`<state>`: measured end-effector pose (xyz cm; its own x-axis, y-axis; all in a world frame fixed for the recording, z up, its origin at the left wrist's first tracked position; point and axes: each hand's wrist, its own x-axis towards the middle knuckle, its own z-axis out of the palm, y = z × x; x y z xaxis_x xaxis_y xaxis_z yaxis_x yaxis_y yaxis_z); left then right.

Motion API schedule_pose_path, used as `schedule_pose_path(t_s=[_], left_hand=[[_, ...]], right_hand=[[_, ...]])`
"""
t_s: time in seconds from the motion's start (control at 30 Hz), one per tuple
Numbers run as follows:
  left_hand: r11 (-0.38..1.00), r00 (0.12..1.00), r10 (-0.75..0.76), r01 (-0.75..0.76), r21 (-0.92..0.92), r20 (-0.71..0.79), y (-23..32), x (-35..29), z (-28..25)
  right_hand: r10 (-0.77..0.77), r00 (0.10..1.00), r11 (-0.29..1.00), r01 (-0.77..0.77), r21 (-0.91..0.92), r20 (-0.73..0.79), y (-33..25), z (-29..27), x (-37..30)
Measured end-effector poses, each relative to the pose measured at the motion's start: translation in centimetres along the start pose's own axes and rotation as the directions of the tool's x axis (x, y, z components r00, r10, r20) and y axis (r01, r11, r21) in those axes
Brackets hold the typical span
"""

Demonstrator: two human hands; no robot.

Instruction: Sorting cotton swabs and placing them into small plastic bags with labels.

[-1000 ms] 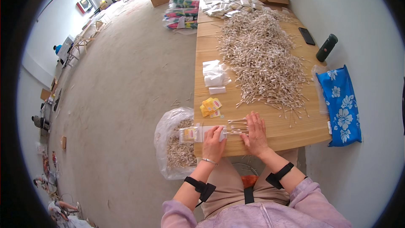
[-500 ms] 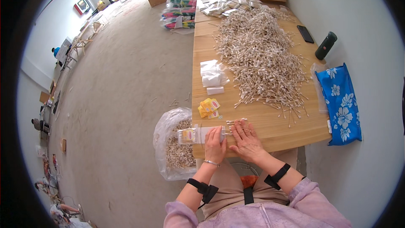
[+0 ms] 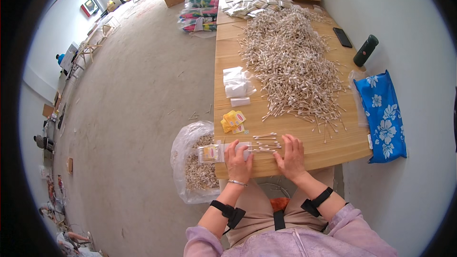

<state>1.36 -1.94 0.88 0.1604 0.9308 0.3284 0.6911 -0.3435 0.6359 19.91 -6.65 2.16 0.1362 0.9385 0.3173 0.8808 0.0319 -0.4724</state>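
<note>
Near the table's front edge my left hand (image 3: 239,163) presses fingers and thumb on a clear plastic bag (image 3: 243,146). The bag's far-left end, filled with cotton swabs and a yellow card (image 3: 208,153), sticks out past the table's left edge. A small row of loose cotton swabs (image 3: 265,143) lies between my hands, some with their left ends at the bag's mouth. My right hand (image 3: 292,159) rests at the right ends of these swabs, fingers stretched out and thumb apart, with nothing gripped. Beyond the bag lie several yellow cards (image 3: 233,122).
A large heap of cotton swabs (image 3: 297,62) covers the table's middle, with filled packets (image 3: 257,1) behind. White plastic bags (image 3: 237,83) lie at the left. A phone (image 3: 342,37), dark bottle (image 3: 366,50) and blue flowered pack (image 3: 382,116) line the right. A sack of swabs (image 3: 179,154) stands on the floor.
My right hand has lifted off the loose swabs and shifted right to their ends, uncovering them. My left hand has moved slightly left over the bag.
</note>
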Motion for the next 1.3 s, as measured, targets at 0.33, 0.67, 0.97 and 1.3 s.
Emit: schedule_pose_path(t_s=[0.33, 0.67, 0.97, 1.3], left_hand=[[0.999, 0.998, 0.05, -0.05, -0.005, 0.046, 0.1, -0.5, 1.2], [0.983, 0.999, -0.026, 0.018, -0.184, -0.043, -0.6, -0.3, 1.1], [0.976, 0.994, -0.074, 0.057, -0.208, -0.076, 1.0, 0.3, -0.3], [0.886, 0.993, -0.116, 0.113, -0.45, 0.022, 4.0, 0.3, 0.1]], right_hand=[[-0.038, 0.998, 0.999, 0.038, -0.011, -0.044, -1.2, 1.0, 1.0], [-0.197, 0.962, 0.962, 0.227, -0.154, 0.188, -3.2, 4.3, 5.2], [0.139, 0.989, 0.887, -0.144, 0.438, 0.044, -2.6, 1.6, 6.8], [0.33, 0.799, -0.047, -0.517, 0.855, 0.502, -2.8, -0.3, 4.7]])
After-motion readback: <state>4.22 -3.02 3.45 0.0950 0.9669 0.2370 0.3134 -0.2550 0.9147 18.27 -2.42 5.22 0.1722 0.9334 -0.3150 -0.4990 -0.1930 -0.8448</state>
